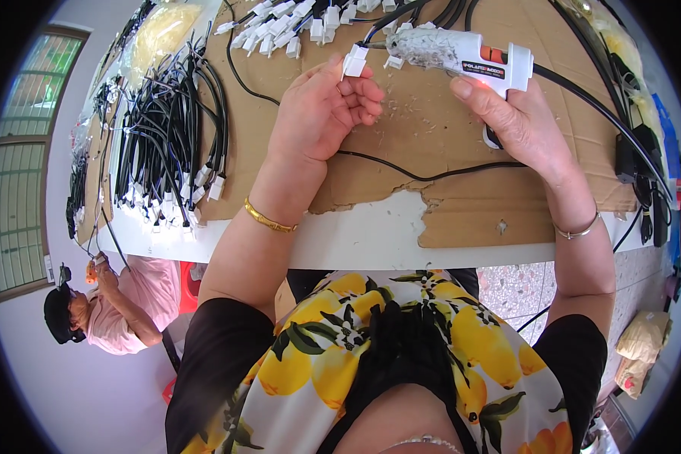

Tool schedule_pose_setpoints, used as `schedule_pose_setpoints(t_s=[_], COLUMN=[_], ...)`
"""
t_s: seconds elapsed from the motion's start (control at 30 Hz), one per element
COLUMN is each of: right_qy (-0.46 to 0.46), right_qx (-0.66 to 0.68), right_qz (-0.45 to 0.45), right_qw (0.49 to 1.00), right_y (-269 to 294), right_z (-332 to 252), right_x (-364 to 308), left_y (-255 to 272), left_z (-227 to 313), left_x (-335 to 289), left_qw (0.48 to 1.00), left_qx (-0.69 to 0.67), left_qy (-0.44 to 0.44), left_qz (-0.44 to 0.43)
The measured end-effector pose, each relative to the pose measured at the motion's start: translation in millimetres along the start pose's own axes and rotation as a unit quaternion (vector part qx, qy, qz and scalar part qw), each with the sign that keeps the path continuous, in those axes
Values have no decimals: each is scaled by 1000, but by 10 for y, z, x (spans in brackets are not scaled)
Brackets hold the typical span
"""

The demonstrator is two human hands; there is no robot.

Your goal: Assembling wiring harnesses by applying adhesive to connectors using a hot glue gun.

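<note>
Brown window frame [24,141]: one, barred, greenish panes, far left.
Pale wall [19,348]: behind co-worker.
Co-worker [117,310]: one, pink top, dark cap, hands at small orange item [91,272].
Black cable bundle [166,121]: one heap, white plugs on ends; overlapping, cannot count.
Clear plastic bag [161,38]: one, crumpled, beside bundle.
Gold bracelet [268,216]: one, left wrist.
Left hand [325,106]: thumb and finger pinching one white plug, other fingers curled loosely, palm up.
White plug pile [287,26]: many, too jumbled to count, top edge, on cardboard.
White plug [355,62]: one, left fingertips, over cardboard, wire end at gun nozzle; contact cannot tell.
Glue gun [499,60]: one, white, smeared barrel pointing left.
Right hand [518,125]: gripping glue gun by handle, thumb along side; trigger finger hidden.
Silver bracelet [576,231]: one, right wrist.
Cardboard [492,212]: brown, torn front edge, scattered white bits.
White table [356,236]: under cardboard.
Speckled floor [514,291]: tiled.
Tan bags [643,338]: look like two, on floor, far right.
</note>
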State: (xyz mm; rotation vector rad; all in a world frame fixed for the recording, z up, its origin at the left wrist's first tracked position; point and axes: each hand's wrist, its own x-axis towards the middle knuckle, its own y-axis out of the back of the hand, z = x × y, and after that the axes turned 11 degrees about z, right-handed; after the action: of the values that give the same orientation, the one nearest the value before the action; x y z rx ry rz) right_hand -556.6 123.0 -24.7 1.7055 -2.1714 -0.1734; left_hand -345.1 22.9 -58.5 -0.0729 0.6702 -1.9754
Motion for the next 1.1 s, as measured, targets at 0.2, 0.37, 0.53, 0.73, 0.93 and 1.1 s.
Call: schedule_pose_setpoints(t_s=[0.2, 0.37, 0.53, 0.73, 0.93, 1.1], right_qy=[-15, 9, 22, -51, -71, -65], right_qx=[-15, 8, 29, 23, 33, 69], right_qz=[-8, 12, 10, -19, -36, -1], right_qw=[1000, 1000, 999, 998, 996, 996], right_y=[18, 3, 10, 30, 59, 0], right_z=[-35, -3, 66, 17, 16, 36], right_x=[12, 23, 45, 60, 79, 61], left_y=[26, 30, 26, 43, 49, 42], left_z=[4, 5, 16, 19, 5, 10], left_x=[14, 18, 16, 9, 23, 14], left_qw=[1000, 1000, 1000, 999, 999, 998], left_qx=[-13, -18, -16, -7, -36, -37], left_qy=[4, 6, 10, 14, 13, 16], left_qz=[-12, -16, -24, -33, -35, -42])
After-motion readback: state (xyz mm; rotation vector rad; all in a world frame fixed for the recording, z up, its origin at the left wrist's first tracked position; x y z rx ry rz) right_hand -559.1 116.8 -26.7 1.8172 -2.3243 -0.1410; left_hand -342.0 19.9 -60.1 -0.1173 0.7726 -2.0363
